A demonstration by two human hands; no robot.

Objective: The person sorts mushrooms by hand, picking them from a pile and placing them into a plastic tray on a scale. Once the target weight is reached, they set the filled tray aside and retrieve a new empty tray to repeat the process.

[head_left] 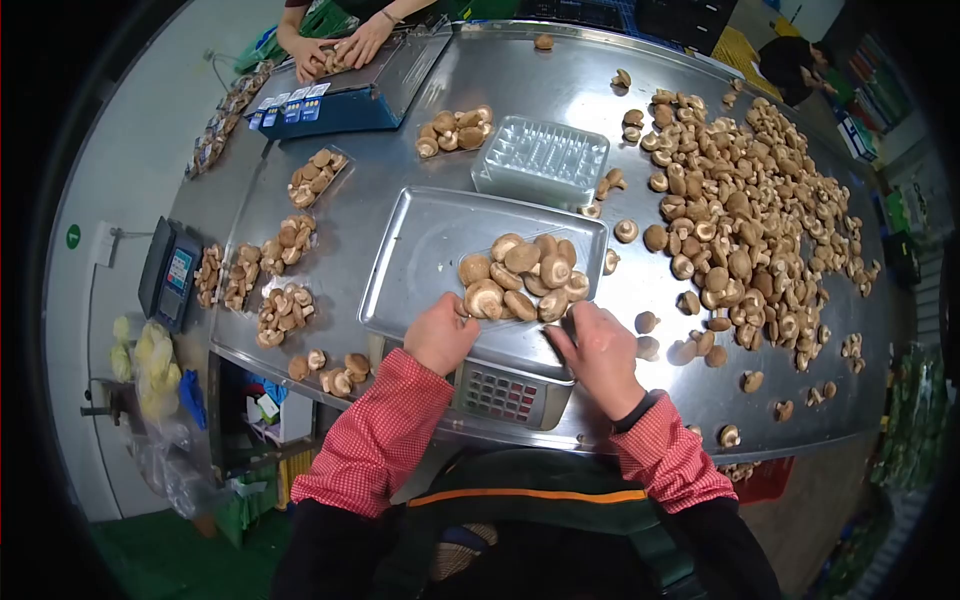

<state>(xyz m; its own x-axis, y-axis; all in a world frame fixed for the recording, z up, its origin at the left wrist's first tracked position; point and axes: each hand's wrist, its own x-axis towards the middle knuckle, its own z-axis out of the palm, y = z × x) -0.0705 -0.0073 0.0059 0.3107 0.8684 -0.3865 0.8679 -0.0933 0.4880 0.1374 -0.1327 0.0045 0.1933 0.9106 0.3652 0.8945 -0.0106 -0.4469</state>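
Note:
A batch of brown shiitake mushrooms [522, 270] sits on the metal pan [410, 260] of a weighing scale, seemingly in a clear plastic tray whose walls hardly show. My left hand [440, 335] is closed in a pinch at the batch's near left corner. At the near right corner, my right hand [600, 355] has its thumb and fingers bent around the edge. Below the pan, the scale's keypad [500, 395] faces me. Just behind the pan stands a stack of empty clear plastic trays [545, 160].
A large heap of loose mushrooms [740, 220] covers the table's right side. Several filled trays [285, 312] stand at left, near a display unit [172, 275]. Across the table, another person's hands [345, 52] handle a tray at a blue-sided wrapping machine [335, 112].

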